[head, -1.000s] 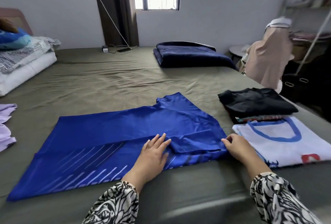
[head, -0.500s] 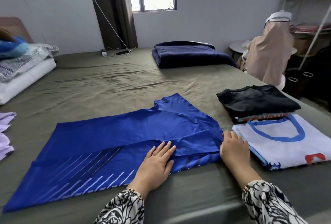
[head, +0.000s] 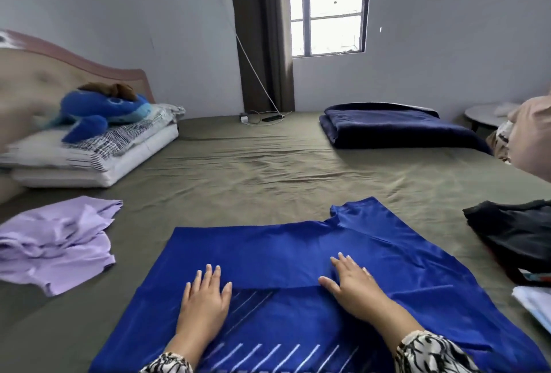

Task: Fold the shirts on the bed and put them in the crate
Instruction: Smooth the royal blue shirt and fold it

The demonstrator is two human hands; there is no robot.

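The blue shirt [head: 298,256] is spread at the bed's [head: 268,169] six o'clock edge, pressed flat by the left hand [head: 205,304] and right hand [head: 354,289], fingers straight, nothing pinched.

Olive bed [head: 268,169] under blue shirt [head: 298,253]

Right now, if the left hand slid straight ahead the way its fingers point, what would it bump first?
The left hand already lies on the blue shirt; straight ahead comes that shirt's folded edge, then probably bare bedsheet.
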